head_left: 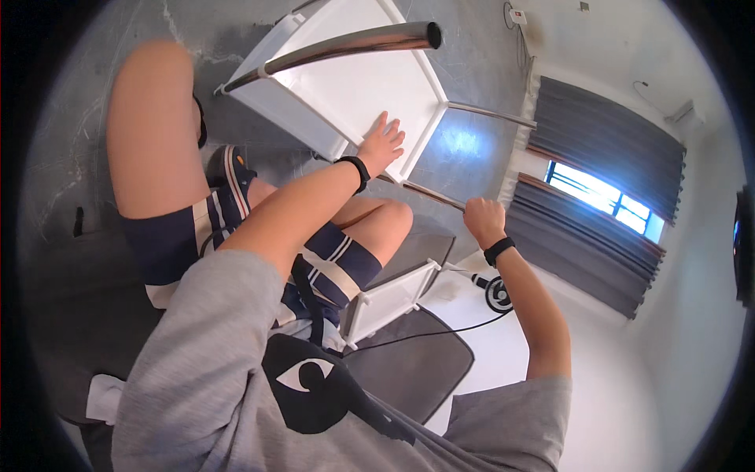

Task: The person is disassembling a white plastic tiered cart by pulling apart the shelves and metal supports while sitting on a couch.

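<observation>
A white shelf rack (314,82) with chrome tube legs lies tipped over in front of me. My left hand (381,147) rests with spread fingers on the inner face of its white panel, close to a corner. Out from that corner runs a thin metal tube (432,195). Around the tube's far end my right hand (484,220) is closed in a fist. A thicker chrome tube (354,47) crosses the upper part of the rack, its dark open end toward the right. Another metal tube (491,115) sticks out from a further corner.
Beside my bent legs a separate white tray (393,303) leans on a dark grey cushioned seat (417,362). A small black fan (497,294) with a cable stands past it. Grey curtains (605,134) hang around a window on the right. The floor (71,126) is grey and marbled.
</observation>
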The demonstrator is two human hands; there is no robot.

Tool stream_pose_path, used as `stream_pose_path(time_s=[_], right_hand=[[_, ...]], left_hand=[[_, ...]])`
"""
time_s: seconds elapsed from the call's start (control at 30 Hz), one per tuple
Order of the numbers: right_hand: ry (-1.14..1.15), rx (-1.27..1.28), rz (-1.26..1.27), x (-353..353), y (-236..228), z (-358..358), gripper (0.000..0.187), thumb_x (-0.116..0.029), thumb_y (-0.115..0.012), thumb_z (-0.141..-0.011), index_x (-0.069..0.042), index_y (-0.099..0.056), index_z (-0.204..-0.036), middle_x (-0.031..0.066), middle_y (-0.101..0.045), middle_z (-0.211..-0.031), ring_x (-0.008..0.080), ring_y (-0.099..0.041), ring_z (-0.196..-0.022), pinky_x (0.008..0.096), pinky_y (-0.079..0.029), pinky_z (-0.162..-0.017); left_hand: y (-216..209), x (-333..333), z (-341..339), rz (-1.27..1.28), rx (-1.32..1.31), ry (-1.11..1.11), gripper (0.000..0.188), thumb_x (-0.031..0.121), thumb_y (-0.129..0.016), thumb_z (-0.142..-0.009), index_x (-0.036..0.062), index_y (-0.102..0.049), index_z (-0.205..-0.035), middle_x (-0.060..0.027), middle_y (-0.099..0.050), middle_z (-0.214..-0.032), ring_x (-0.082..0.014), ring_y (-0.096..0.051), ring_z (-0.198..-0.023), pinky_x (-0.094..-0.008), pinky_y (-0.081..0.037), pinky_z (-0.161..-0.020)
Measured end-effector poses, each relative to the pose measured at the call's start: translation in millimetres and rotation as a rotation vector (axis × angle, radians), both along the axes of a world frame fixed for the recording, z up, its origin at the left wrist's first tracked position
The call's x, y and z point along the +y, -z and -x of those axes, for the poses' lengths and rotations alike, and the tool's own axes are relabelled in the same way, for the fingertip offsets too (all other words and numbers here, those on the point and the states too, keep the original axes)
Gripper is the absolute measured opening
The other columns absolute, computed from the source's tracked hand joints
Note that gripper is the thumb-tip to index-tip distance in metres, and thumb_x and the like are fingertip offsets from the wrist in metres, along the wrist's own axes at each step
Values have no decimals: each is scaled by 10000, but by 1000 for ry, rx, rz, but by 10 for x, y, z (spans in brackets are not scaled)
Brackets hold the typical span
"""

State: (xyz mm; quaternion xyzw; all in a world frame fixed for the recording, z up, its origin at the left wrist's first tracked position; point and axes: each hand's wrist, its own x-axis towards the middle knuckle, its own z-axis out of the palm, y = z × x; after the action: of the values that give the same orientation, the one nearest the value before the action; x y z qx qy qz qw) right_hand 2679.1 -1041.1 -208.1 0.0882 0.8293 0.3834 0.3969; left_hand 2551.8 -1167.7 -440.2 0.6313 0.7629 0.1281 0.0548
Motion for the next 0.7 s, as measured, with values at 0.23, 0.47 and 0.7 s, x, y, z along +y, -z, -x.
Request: stream_pose_path(time_s=[0.23,0.47,0.7], right_hand=[[-150,562,220,-786,70,-119,313,-229,-684,-760,-73,-623,-1024,155,-622,-1071,343,-552,-1075,433,-422,-899],[788,1382,1101,-1351,1052,-888,300,-160,-664,-825,11,-601,-1064,151,-655,-934,265,-621,-962,361,-480,-835],[1034,1890,1279,-1007,2048,-497,459,-156,-660,-811,39,-522,-1203,225,-609,-1092,360,-599,-1031,406,-466,-922]], left_hand=[[249,-79,99,-138,35,36,513,243,-582,-868,269,-484,-1371,-50,-358,-1497,-332,-263,-1405,-648,-135,-1111],[125,16,509,-188,131,181,729,57,-602,-745,227,-414,-1428,-165,-342,-1484,-432,-292,-1361,-602,-236,-1098],[-400,-259,993,36,185,420,802,33,-650,-675,206,-414,-1421,-214,-272,-1501,-435,-274,-1364,-551,-241,-1119]])
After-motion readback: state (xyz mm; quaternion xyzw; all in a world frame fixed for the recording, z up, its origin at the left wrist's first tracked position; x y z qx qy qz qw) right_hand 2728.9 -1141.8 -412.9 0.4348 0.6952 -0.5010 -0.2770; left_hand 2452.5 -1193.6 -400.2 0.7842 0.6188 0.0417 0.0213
